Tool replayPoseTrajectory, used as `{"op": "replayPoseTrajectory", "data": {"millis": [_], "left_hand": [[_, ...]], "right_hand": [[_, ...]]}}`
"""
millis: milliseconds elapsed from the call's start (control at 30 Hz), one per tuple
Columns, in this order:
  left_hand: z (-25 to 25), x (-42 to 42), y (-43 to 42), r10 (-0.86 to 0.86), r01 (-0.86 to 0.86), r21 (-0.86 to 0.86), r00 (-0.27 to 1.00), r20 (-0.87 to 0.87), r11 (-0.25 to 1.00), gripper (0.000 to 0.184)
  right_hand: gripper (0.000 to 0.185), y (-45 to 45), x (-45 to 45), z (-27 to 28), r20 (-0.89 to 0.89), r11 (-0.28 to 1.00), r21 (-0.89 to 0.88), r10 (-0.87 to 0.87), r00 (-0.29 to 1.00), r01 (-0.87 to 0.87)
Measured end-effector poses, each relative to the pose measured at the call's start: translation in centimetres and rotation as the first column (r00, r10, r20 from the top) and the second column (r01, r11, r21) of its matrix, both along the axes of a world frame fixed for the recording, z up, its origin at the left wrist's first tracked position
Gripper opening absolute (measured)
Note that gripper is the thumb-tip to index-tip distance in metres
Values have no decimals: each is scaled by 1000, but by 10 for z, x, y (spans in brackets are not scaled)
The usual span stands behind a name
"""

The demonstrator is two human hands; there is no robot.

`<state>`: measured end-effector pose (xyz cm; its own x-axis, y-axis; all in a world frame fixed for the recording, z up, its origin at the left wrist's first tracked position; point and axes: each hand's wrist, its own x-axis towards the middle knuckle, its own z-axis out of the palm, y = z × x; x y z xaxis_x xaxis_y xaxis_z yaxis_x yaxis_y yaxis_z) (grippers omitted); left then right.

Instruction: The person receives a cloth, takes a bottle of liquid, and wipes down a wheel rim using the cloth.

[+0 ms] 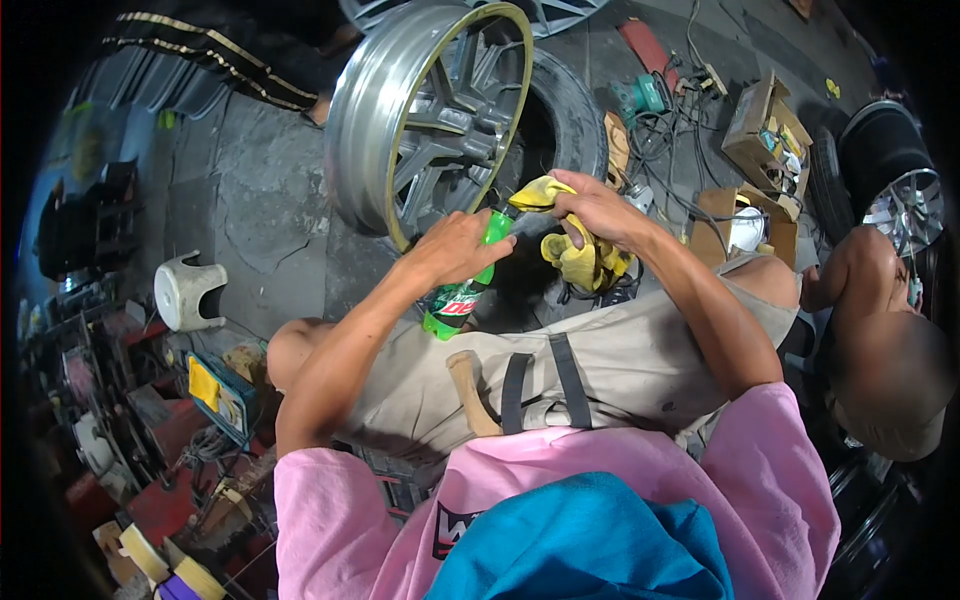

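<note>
My left hand (pixel 458 246) is wrapped round a green soda bottle (pixel 457 302) with a dark label, tilted above my lap, its neck end pointing away from me. My right hand (pixel 592 208) grips a yellow cloth (pixel 588 262), which is stained dark in places. One bunched end of the cloth sticks out past the fingers towards the top of the bottle, and the rest hangs below the hand. Whether cloth and bottle touch there, I cannot tell. Just beyond both hands stands a silver alloy wheel rim (pixel 372 130) on edge.
Behind the rim leans a tyre (pixel 572 112). To the right are a green power tool (pixel 643 97), tangled cables and open cardboard boxes (pixel 768 140). Another person (pixel 880 340) sits at the far right. A white stool (pixel 188 292) stands left; tools and a teal basket (pixel 225 398) lie nearer.
</note>
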<state>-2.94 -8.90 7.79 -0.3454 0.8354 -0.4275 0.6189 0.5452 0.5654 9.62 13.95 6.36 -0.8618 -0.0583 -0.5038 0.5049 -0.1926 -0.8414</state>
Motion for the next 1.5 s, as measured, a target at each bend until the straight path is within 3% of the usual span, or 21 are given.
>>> {"op": "replayPoseTrajectory", "data": {"millis": [167,233,300,433,467,533,633,700,733,767,833,867,933,967,1100,1200,1267,1333,1400,1467,1500], "left_hand": [[13,6,2,45,-48,-95,998,-31,994,63],[12,9,1,66,-69,-90,997,-35,994,66],[7,13,-1,163,-160,77,986,-23,984,67],[-1,16,-4,199,-216,154,973,118,964,66],[-15,18,-6,166,-189,263,980,110,946,63],[-22,20,-7,141,-168,379,985,99,910,60],[-30,23,-10,132,-154,402,988,82,903,53],[-34,22,-12,151,-188,390,981,124,901,49],[-36,20,-14,167,-219,374,972,166,901,45],[-37,18,-16,173,-222,378,972,160,899,45],[-43,16,-22,130,-175,282,977,171,943,43],[-46,15,-24,138,-181,283,977,165,942,43],[-50,14,-25,111,-168,284,972,207,944,46],[-53,14,-26,83,-139,304,978,190,943,46],[-53,14,-27,54,-108,275,979,197,955,46],[-45,13,-25,21,-74,266,980,199,961,47],[-44,8,-22,16,-69,249,978,209,966,48],[-44,8,-22,5,-56,224,975,223,973,48],[-43,9,-22,27,-82,269,979,201,960,45],[-43,7,-21,14,-65,237,978,208,969,45],[-43,6,-20,-8,-37,201,976,219,979,45]], "right_hand": [[31,-3,1,23,23,991,-77,-112,993,113],[35,4,1,18,-9,993,-91,-72,997,71],[39,6,1,18,-43,995,-99,-32,999,27],[41,5,1,24,-51,988,-147,-63,997,54],[41,4,0,24,-80,989,-148,-33,996,21],[34,0,-4,24,-62,992,-95,-84,995,78],[31,13,-26,30,-182,968,249,46,982,1],[36,35,-53,8,-484,720,676,275,831,156],[37,41,-68,8,-577,555,770,395,715,315],[37,45,-84,7,-581,555,769,401,708,317],[41,47,-117,12,-578,384,816,560,593,432],[41,47,-129,15,-581,387,813,566,585,434],[43,49,-152,18,-253,77,964,553,794,253],[45,56,-164,2,-285,31,944,579,764,328],[45,44,-164,-4,-201,-70,952,587,784,297],[48,28,-151,-22,-135,6,983,714,687,186],[51,35,-157,-17,-126,24,988,690,713,152],[51,60,-168,-10,-28,-70,990,761,648,125],[50,81,-179,-6,-210,-54,941,681,701,335],[44,85,-180,-9,-212,-132,904,687,695,406],[41,74,-176,-19,-208,-141,919,623,754,369]]}}
